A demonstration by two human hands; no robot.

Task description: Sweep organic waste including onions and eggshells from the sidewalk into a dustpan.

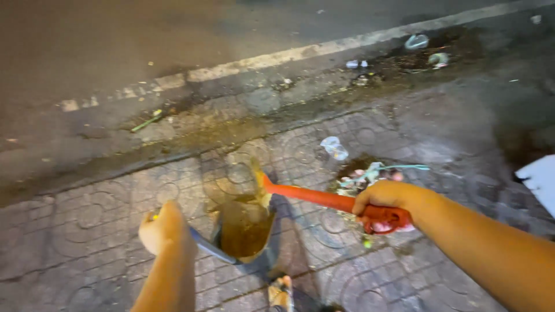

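Two hands engaged: right hand [384, 199] clenched around orange broom handle [324, 199]; left hand [163, 228] wrapped on dustpan handle [211, 248]. Dustpan [245, 228] rests on patterned paving; litter pile [370, 173] just beyond the dustpan, kerb [191, 124] farther off.

Crumpled clear plastic [334, 148] lies on patterned paving [92, 231], litter [425, 49] along the gutter beside a white road line [277, 59].

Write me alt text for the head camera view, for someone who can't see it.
Seen from above at night, a right hand grips an orange broom handle while the left hand holds a dustpan on patterned paving. Litter lies by the curb, with the road's white line beyond.
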